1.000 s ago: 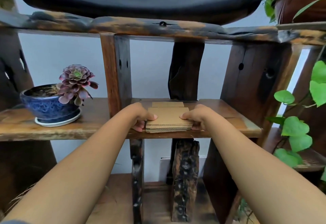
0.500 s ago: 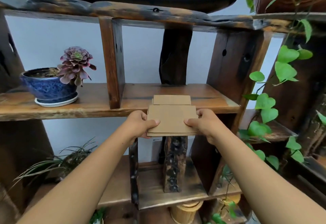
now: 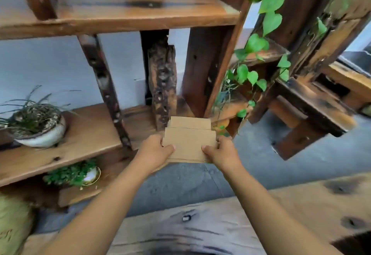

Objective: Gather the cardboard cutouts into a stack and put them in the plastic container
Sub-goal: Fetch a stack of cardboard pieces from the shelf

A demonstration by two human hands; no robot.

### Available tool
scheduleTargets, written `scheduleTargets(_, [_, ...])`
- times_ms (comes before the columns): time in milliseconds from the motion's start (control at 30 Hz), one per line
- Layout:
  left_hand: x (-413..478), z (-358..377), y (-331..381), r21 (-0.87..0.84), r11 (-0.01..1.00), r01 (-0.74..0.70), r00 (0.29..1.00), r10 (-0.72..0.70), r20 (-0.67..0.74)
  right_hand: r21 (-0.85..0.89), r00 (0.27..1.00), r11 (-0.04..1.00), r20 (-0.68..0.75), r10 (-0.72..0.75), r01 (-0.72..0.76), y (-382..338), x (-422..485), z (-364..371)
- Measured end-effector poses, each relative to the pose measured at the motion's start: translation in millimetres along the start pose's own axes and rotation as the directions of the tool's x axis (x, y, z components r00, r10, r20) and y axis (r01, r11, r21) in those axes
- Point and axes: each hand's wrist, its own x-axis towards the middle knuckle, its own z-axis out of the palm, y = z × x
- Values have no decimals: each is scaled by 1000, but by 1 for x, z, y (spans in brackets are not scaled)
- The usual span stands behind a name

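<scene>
**Stack held in both hands in front of the shelves**

The stack [image 3: 188, 144] of cardboard cutouts is gripped from both sides, clear of every surface. The left hand [image 3: 153, 151] is closed on its 9 o'clock edge, thumb laid on top; the right hand [image 3: 221, 153] is closed on the 3 o'clock edge in the same way. The sheets are not squared: one cutout is seen sticking out beyond the top sheet toward 12 o'clock. Thin layered edges are shown along the near side of the stack.

Behind the stack, a wooden shelf [image 3: 90, 134] is seen, with a white pot [image 3: 43, 137] of thin grassy leaves set on it at 9 o'clock from the hands. A lower shelf carries a small green plant [image 3: 72, 174] at 8 o'clock. A vine [image 3: 259, 45] with heart-shaped leaves is hung over the uprights at 1 o'clock. The grey floor [image 3: 301, 164] is seen under the hands, and a wooden bench [image 3: 220, 224] is spread across the view at 6 o'clock, beneath the forearms
</scene>
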Motion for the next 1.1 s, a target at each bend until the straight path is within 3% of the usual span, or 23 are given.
scheduleTargets(100, [-17,49,-13,88,996,-21,998,15,69,-56,991,990,-29,129,-130,55,-28,-11])
scheduleTargets(200, [-41,93,-23,39,997,-64,985,57,163,-105,988,985,-91,125,-134,94,-60,-31])
scheduleTargets(333, [-71,141,-28,45,999,-24,962,11,272,-80,983,986,-124,138,-149,141,-102,-62])
scheduleTargets(667, [-155,271,31,174,960,-219,888,122,444,45,901,957,-330,284,-285,264,-211,-154])
scheduleTargets(833, [-203,349,66,165,912,-375,773,210,599,176,779,895,-442,445,-411,324,-275,-197])
scheduleTargets(1000, [-247,411,90,143,846,-514,591,229,773,299,604,812,-552,575,-501,365,-342,-221])
scheduleTargets(1100, [-276,448,100,113,794,-597,441,207,874,400,448,733,-599,663,-550,380,-384,-225])
